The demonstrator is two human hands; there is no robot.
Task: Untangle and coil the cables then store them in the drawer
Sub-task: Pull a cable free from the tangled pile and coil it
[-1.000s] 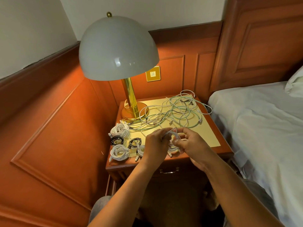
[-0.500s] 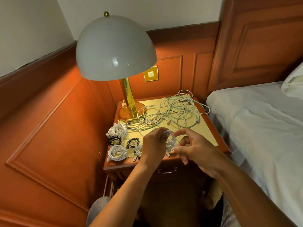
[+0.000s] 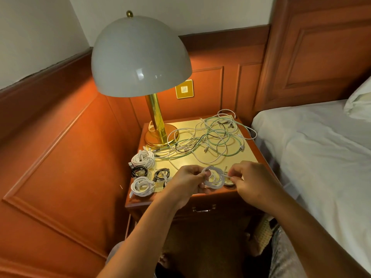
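Handling: light, limp white coil [image 3: 214, 177]; likely to spring open if released, so best pinched across the gathered loops, with the free tail kept taut by the other hand.
Hold points: the loop bundle on one side, the plug end on the other; a pull on a single strand would probably loosen the turns.
Look of coil: thin white cable, several small round turns, lower centre of the frame, held just above the front edge of the nightstand [image 3: 249, 149].
Left hand [image 3: 187, 180]: fingers curled, pinching the left side of the coil.
Right hand [image 3: 252, 180]: fingertips pinched on the short tail at the coil's right side; whether on plug or bare cord, hard to tell at this size.
Tangle [image 3: 212, 139]: loose white, pale green and black cables sprawled over the centre right of the tabletop, not yet sorted; soft and prone to snagging on each other.
Finished coils [image 3: 142, 171]: white and black bundles grouped at the left front of the tabletop, just left of the left hand.
Drawer [image 3: 203, 208]: below the hands, closed, metal handle showing.
Lamp [image 3: 140, 57]: brass stem, pale dome shade, upper centre of the frame, base touching the tangle's edge.
Progress: well short of done by the look of it, nothing stored yet.
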